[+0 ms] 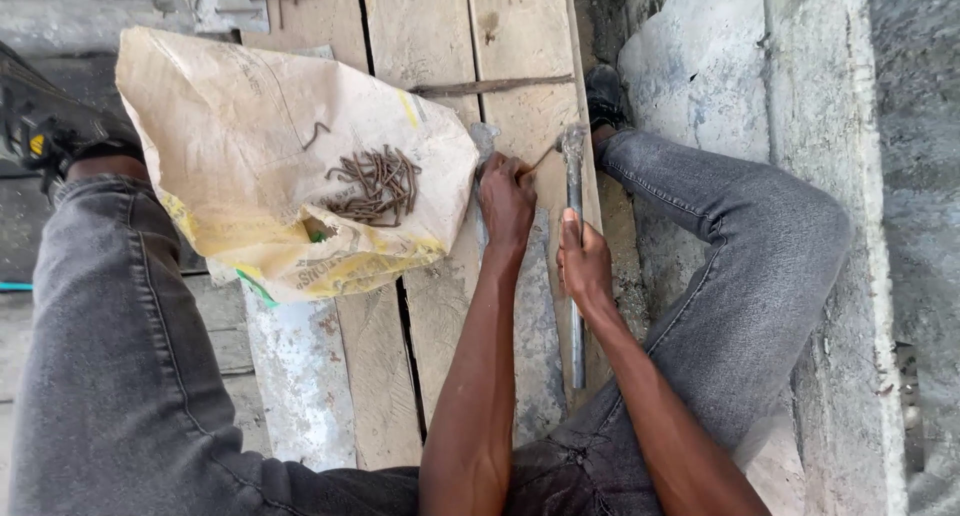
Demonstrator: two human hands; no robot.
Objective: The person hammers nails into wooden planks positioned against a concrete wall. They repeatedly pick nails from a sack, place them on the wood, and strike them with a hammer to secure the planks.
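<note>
My knees frame the planks (440, 306), where my left hand (506, 204) pinches 1 bent nail (535, 163) pointing right toward the hammer (574, 206) gripped in my nearer right hand (583, 261).

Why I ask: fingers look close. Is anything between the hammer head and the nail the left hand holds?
Nothing visible. The hammer in the right hand has its head beside the nail; the left hand pinches the nail's lower end on the plank.
</note>
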